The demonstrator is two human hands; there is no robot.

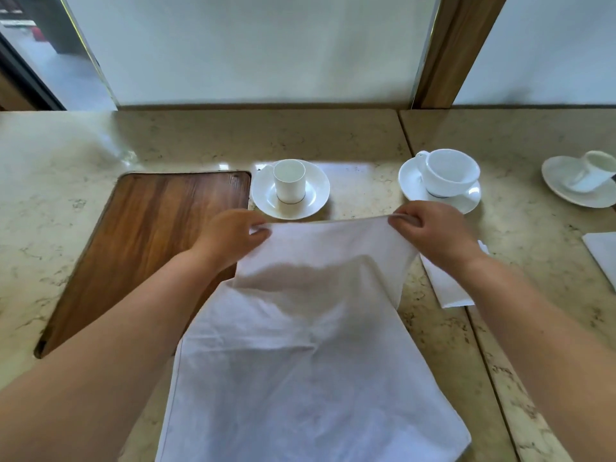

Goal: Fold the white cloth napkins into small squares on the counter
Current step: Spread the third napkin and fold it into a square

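Mid-fold on one napkin (310, 361), early stage by the look of it. Lying on the counter (333, 135) front and centre, near part flat, far edge lifted clear of the surface. Left hand (233, 236) pinching the far-left corner between thumb and curled fingers; right hand (430, 231) pinching the far-right corner the same way. Far edge pulled taut between the two. Left side of the cloth overlapping the edge of the wooden board (146, 248) set into the counter.

Probably the first half-fold: far edge about to come toward the body and land on the near edge. Next move needs both corners carried at equal height and speed, then set down square on the near corners, then a flat press along the crease. Creases visible mid-cloth, so worth smoothing before the next fold. Watch the saucers just beyond the hands; little room there.

Count:
- Napkins: three in view. One in hand, one folded napkin (446, 285) just right of it and partly under the right wrist, one more folded piece (603, 251) at the right edge, cut off by the frame.
- Cups: three. Straight cup (289, 181), wide cup (450, 171), far-right cup (591, 171), tilted in view, maybe lens distortion.
- Saucers: three, one under each cup.
- Boards: one.
- Hands: two, both busy.

Small squares done so far: cannot tell for sure; the two side pieces look folded, final size unclear.
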